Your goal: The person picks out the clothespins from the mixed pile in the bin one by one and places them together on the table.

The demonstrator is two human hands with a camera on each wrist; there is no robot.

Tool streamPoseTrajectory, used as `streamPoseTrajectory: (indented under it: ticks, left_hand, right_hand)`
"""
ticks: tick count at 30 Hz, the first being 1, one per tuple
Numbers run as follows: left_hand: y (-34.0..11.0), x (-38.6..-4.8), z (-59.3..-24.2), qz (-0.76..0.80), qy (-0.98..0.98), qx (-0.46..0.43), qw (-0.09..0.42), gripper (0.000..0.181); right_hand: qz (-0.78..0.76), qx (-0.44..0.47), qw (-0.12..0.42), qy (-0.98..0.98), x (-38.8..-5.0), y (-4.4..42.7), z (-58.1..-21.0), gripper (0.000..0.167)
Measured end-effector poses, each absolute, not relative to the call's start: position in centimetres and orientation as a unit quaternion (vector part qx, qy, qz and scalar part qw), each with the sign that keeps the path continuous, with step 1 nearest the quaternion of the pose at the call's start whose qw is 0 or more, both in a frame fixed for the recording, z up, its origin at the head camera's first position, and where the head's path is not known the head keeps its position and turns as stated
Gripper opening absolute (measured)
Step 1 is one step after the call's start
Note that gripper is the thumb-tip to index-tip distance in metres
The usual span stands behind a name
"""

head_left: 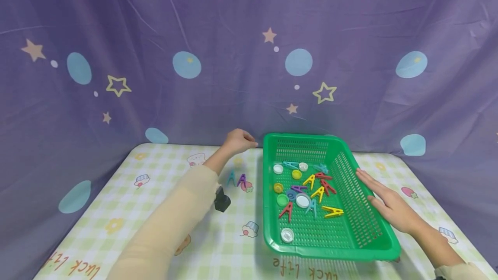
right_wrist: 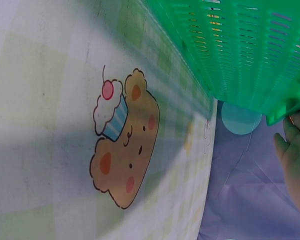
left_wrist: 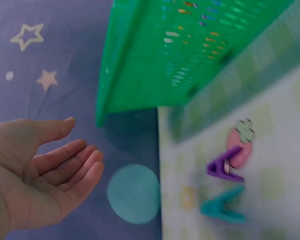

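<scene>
A green plastic basket (head_left: 311, 252) stands on the table, holding several clothespins (head_left: 332, 211) in red, yellow, blue and purple, plus several round bottle caps (head_left: 303, 201). My left hand (head_left: 238, 141) hovers by the basket's far left corner, apart from it. In the left wrist view that hand (left_wrist: 50, 175) holds nothing, its fingers loosely bent. Below it on the cloth lie a purple clothespin (head_left: 242, 180) and a teal clothespin (head_left: 231, 178). Against the basket's right rim rests my right hand (head_left: 393, 206), fingers extended; the right wrist view shows only part of this hand (right_wrist: 297, 150).
A checked tablecloth (head_left: 128, 202) with printed cakes and fruit covers the table. Behind the table's far edge hangs a purple curtain (head_left: 233, 94) with stars. The basket's walls rise between the two hands.
</scene>
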State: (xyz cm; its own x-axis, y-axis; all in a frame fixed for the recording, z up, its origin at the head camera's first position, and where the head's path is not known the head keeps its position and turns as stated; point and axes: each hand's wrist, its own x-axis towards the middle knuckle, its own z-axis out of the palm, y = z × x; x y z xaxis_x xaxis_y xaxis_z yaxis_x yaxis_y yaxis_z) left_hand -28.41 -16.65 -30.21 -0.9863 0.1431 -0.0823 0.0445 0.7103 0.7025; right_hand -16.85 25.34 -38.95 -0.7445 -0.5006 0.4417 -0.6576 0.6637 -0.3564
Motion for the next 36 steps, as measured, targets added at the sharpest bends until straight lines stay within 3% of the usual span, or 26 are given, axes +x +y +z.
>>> streamPoseTrajectory:
  ticks: [10, 16, 36]
  left_hand:
    - [-12.2, -29.0, -27.6, 0.378, 0.918, 0.096, 0.079, 0.027]
    - [-9.7, -29.4, -27.5, 0.386, 0.909, 0.102, 0.115, 0.029]
    - [-3.3, -29.3, -32.1, 0.367, 0.908, 0.077, 0.186, 0.025]
  right_hand:
    - [0.254, 0.323, 0.156, -0.898, -16.9, 25.4, -39.0, 0.057]
    - [0.254, 0.324, 0.154, -0.898, -17.0, 25.4, -39.2, 0.057]
    - [0.254, 0.319, 0.147, -0.901, -17.1, 25.6, -39.4, 0.058]
